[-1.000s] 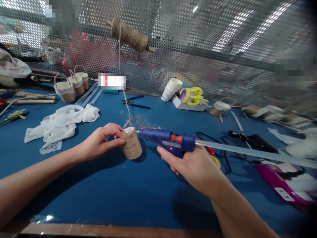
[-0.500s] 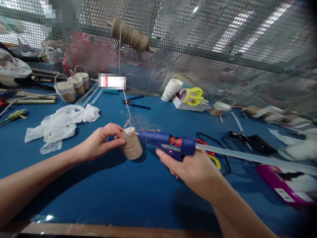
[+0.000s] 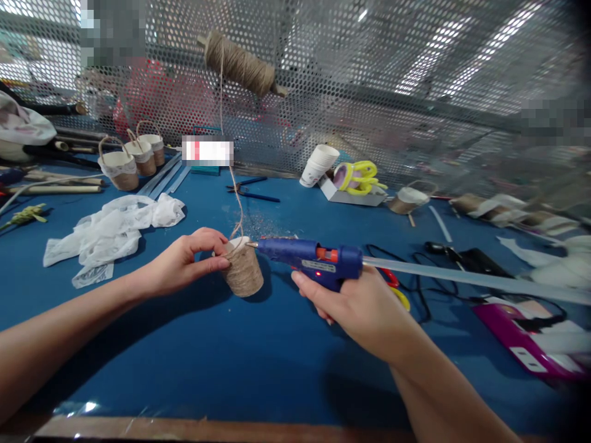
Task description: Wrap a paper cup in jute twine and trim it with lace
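My left hand (image 3: 203,255) pinches the rim of a small paper cup (image 3: 244,274) wrapped in brown twine, which is slightly tilted on the blue table. From the cup's rim a strand of twine (image 3: 237,200) runs up to a twine spool (image 3: 240,63) mounted on the mesh panel. A blue hot glue gun (image 3: 305,255) is gripped in my right hand (image 3: 355,301). Its metal nozzle is at the cup's upper edge; whether it touches is hard to tell. A long clear glue stick (image 3: 438,277) sticks out of the gun's back.
White lace (image 3: 111,231) lies left of the cup, with several finished small baskets (image 3: 122,172) behind it. Blue-handled pliers (image 3: 256,189) and stacked white cups (image 3: 319,165) stand toward the back. A purple power strip (image 3: 517,341) and black cords (image 3: 420,283) are at right.
Both hands, the cup and the glue gun stay nearly in place. The view has shifted slightly, and the glue stick's far end sits a little higher.
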Motion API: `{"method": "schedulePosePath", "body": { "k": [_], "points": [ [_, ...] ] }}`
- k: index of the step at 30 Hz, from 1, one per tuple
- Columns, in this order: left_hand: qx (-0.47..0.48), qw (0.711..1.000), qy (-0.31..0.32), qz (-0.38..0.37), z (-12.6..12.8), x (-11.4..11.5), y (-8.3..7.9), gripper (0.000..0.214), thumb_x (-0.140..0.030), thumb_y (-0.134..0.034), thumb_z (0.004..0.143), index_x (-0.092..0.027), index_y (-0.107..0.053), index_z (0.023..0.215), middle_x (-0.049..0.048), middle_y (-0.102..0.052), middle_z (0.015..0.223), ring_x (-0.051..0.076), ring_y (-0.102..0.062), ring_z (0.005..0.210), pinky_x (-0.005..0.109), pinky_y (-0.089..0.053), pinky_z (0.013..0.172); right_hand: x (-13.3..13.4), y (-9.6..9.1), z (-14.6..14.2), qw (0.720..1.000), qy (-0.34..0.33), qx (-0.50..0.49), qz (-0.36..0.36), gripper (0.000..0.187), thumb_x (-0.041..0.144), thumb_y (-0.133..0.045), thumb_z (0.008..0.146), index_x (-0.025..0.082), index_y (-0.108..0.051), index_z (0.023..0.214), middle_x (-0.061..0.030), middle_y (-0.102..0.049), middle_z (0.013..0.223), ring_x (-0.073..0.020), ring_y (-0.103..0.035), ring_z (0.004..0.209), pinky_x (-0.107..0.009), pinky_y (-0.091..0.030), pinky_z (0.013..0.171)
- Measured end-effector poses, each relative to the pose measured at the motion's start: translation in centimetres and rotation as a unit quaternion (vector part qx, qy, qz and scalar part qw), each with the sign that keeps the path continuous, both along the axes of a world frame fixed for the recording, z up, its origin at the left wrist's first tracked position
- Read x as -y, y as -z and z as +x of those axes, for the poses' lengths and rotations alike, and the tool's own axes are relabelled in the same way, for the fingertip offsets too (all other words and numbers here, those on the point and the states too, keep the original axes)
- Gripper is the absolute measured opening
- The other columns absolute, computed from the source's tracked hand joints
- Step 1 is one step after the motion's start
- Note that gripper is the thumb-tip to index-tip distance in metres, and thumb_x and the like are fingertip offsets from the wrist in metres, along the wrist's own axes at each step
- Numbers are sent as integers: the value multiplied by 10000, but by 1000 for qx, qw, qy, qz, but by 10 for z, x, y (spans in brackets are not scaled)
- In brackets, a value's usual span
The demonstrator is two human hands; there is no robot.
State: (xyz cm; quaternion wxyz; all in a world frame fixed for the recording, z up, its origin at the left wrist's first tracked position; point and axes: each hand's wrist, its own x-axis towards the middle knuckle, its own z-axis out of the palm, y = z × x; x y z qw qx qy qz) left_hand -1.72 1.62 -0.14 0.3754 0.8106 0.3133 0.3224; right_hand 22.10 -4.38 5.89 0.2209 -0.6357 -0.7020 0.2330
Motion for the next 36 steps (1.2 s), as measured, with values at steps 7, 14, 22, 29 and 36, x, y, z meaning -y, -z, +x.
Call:
{"method": "schedulePosePath", "body": {
  "k": [7,14,22,29,36],
  "points": [
    [6,1000,-2,1,-1,-1,0,130,-249,-537,830,-166,-545,730,47,-612,875,190,-526,981,331,-401,873,-3,-1,-2,998,42,-43,-36,257,335,-573,723,207,-496,514,45,-485,348,-110,-500,316,-206,-451,370],
    [4,1000,0,0,-1,-1,1,124,-244,-534,828,-165,-545,732,50,-608,869,195,-526,980,337,-405,864,-3,-1,-3,997,51,-45,-42,242,337,-576,723,204,-508,532,51,-475,342,-107,-495,319,-203,-436,378],
    [2,1000,-2,-4,-1,-2,2,127,-247,-530,835,-166,-552,739,45,-601,858,186,-519,985,336,-394,878,2,-2,-2,997,20,-57,-44,249,339,-559,733,203,-488,536,57,-466,357,-93,-471,317,-196,-421,362],
    [-6,1000,-8,4,-1,-3,2,124,-244,-530,829,-166,-554,736,45,-608,851,192,-528,977,357,-402,884,-5,-2,-1,995,50,-55,-66,245,343,-562,734,200,-498,546,49,-478,356,-103,-489,326,-205,-439,369],
    [-4,1000,-7,13,-2,-2,2,124,-246,-530,829,-165,-557,740,53,-619,866,195,-532,980,354,-414,873,1,-1,-3,997,23,-66,-43,263,336,-561,739,203,-483,526,54,-462,355,-99,-474,321,-206,-415,356]
  ]
}}
